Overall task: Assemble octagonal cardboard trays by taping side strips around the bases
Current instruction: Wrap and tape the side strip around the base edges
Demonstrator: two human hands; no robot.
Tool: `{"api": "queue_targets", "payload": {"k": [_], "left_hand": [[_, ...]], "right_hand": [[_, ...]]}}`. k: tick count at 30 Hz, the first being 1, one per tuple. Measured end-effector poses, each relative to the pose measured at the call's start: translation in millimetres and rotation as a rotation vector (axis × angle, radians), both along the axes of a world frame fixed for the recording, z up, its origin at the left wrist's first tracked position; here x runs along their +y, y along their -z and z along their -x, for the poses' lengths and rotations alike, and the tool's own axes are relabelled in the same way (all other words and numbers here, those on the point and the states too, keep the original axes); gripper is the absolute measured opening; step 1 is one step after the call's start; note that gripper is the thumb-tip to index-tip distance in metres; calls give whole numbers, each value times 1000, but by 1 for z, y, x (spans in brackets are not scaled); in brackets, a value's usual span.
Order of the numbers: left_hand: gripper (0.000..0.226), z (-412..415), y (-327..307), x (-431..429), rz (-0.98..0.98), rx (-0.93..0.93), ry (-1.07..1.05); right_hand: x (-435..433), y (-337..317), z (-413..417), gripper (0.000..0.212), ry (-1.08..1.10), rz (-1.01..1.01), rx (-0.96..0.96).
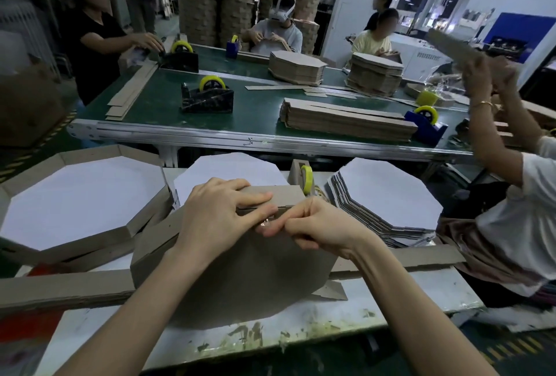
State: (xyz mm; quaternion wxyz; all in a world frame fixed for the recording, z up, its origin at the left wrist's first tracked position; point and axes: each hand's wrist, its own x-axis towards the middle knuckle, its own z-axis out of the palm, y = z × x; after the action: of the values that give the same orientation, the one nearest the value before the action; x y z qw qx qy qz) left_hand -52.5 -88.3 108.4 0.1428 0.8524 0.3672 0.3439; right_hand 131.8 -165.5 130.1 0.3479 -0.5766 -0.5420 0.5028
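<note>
Joint between side strip (279,192) and base (240,279) is hidden under left hand (222,213) and right hand (316,225). Left-side tray (75,198) is cut off by the frame edge.

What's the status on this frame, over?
Left hand flat, pressing side strip onto upturned tray base. Right hand pinching tape at the seam. Nothing blocking; tape dispenser just behind, loose strips alongside.
</note>
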Motion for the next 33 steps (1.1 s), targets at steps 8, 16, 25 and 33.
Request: {"api": "queue_targets", "payload": {"k": [8,16,25,33], "left_hand": [[50,3,3,3,-85,60,14],[58,11,2,2,-170,272,16],[104,-42,-14,-7,-232,488,99],[100,-28,-14,-5,-285,420,100]], "right_hand": [[-2,-13,-9,30,-38,-119,3],[26,2,-46,27,256,-173,-202],[16,12,-51,46,32,-37,-231],[11,-2,-53,52,8,-147,-338]]}}
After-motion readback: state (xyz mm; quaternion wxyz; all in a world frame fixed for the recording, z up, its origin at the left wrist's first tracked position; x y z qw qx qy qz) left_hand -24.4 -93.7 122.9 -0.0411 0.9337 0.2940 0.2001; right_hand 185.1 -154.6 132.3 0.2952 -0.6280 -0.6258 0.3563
